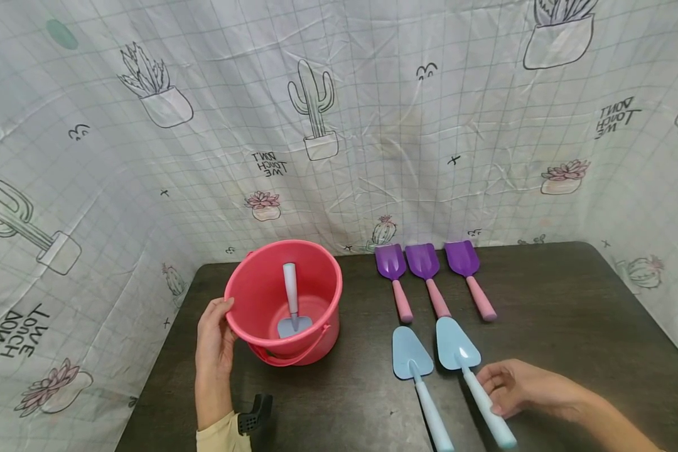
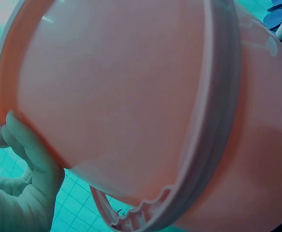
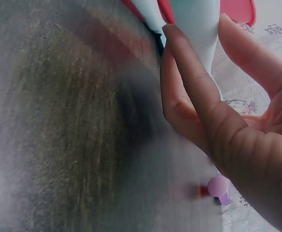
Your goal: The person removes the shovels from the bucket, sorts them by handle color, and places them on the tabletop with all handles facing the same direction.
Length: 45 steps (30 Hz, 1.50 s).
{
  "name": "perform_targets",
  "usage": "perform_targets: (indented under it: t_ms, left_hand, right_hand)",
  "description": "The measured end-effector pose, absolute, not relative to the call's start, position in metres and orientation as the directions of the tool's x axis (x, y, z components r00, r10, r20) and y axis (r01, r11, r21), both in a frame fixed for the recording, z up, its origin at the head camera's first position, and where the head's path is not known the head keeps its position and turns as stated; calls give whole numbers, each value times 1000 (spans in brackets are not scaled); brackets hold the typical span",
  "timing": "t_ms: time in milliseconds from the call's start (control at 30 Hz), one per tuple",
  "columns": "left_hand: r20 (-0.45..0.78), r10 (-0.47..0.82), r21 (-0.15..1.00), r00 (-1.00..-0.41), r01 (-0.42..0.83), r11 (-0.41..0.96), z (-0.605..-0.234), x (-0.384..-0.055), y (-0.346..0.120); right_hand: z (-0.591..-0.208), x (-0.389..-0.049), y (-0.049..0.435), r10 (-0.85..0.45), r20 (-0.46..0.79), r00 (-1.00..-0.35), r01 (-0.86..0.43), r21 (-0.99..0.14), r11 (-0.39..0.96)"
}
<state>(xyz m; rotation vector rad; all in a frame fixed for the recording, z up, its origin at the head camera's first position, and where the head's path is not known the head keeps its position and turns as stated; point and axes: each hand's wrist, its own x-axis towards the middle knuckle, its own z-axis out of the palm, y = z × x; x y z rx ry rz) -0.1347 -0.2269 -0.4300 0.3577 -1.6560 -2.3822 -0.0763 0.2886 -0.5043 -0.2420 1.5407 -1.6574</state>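
A red bucket [image 1: 329, 336] stands left of the table's middle, tilted a little toward me. My left hand [image 1: 217, 333] grips its rim on the left side, also seen in the left wrist view. Inside the bucket, one trowel [image 1: 291, 292] with a pale handle leans blade down. At the right, my right hand [image 1: 514, 389] holds the handle of a light blue trowel [image 1: 457, 345] between thumb and fingers. In the right wrist view the pale handle [image 3: 196, 34] lies between thumb and fingertips. Left of it lies a second light blue trowel [image 1: 411, 355].
Three toy shovels with purple scoops and pink handles lie behind the blue trowels: left shovel [image 1: 397, 282], middle shovel [image 1: 427, 276], right shovel [image 1: 471, 279]. A printed cloth [image 1: 384, 125] hangs around the dark table [image 1: 554, 301].
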Motion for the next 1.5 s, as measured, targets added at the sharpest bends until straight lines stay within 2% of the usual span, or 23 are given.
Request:
perform_targets:
  t_ms: [1167,1500]
  left_hand:
    - [-76,-320,936,-944,43,-350,-429,-136,-227]
    - [-63,-310,934,-949,53,-353,-430,-136,-226]
  right_hand:
    - [-508,-69,284,-608,-433,-665,450,-883,136]
    - [-511,-68,280,-582,-431,-690,405,-896,184]
